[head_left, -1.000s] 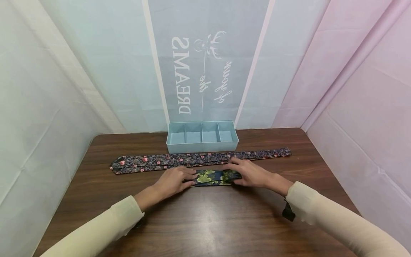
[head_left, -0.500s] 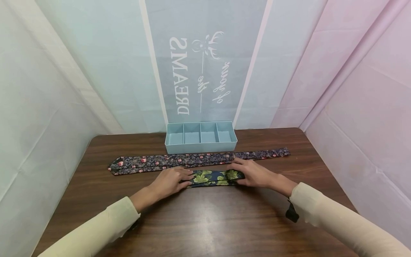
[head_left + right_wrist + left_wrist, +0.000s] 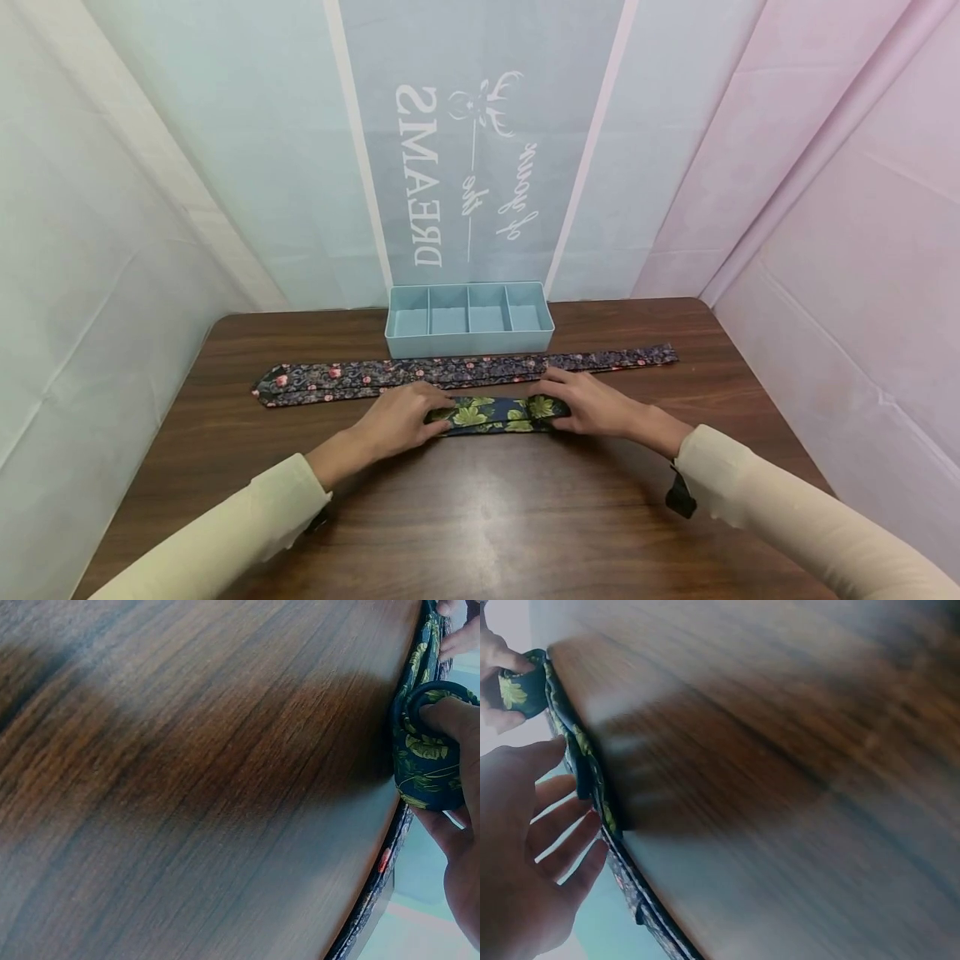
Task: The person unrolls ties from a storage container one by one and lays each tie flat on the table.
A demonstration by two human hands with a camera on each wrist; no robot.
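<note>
A navy necktie with yellow-green flowers (image 3: 487, 414) lies across the table, partly rolled at its right end. My right hand (image 3: 600, 406) grips the rolled part (image 3: 427, 754); in the right wrist view the thumb is tucked into the coil. At the other end my left hand (image 3: 397, 419) holds the necktie by its edges between thumb and fingers. The left wrist view shows a raised flap of the cloth (image 3: 581, 769) close to the left thumb and fingertips. Just behind both hands stretches a second necktie, dark with pink flowers (image 3: 322, 383), laid out flat.
A light blue box with several compartments (image 3: 470, 344) stands at the back of the brown wooden table (image 3: 480, 517), behind the dark necktie. A printed cloth (image 3: 472, 167) hangs behind the table, and pale cloth walls (image 3: 847, 250) flank both sides.
The rolled end has turned over under my right hand, which shifted slightly right. My left hand moved slightly left along the flowered necktie, and its fingers have now lifted a little.
</note>
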